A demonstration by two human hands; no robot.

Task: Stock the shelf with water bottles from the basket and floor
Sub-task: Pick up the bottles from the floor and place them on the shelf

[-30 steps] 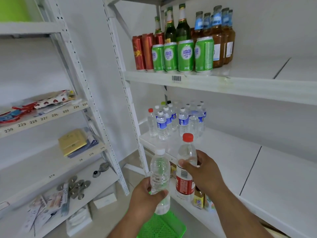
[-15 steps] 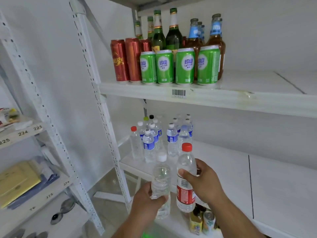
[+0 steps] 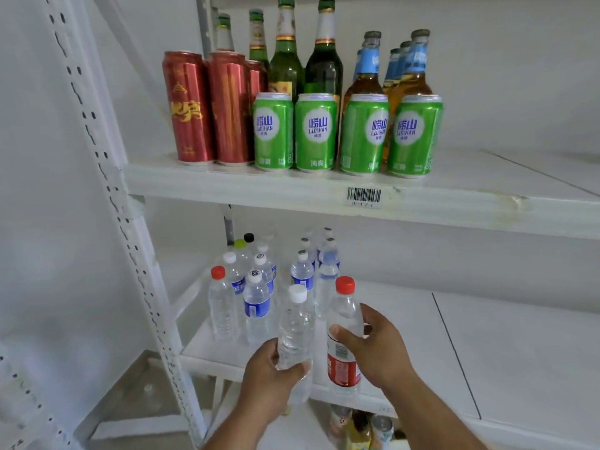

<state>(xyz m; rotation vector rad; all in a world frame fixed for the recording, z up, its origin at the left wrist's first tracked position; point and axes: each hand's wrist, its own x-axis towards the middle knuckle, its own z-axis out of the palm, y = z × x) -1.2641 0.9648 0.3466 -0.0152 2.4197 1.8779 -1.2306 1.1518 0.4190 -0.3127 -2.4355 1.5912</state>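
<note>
My left hand (image 3: 271,373) grips a clear water bottle with a white cap (image 3: 296,332), held upright. My right hand (image 3: 378,347) grips a water bottle with a red cap and red label (image 3: 344,336), also upright. Both bottles hover at the front edge of the white middle shelf (image 3: 422,345). Just behind them on that shelf stands a cluster of several water bottles (image 3: 259,287), most with blue labels, one with a red cap (image 3: 218,272). The basket is out of view.
The upper shelf (image 3: 454,203) carries red cans (image 3: 188,108), green cans (image 3: 315,131) and glass beer bottles (image 3: 323,53). A perforated white upright (image 3: 130,241) stands at left. Cans and bottles (image 3: 360,427) sit on the shelf below.
The view has moved closer to the shelf and rightward. Both hands have carried their bottles forward to the middle shelf's front edge, close to the standing cluster.
</note>
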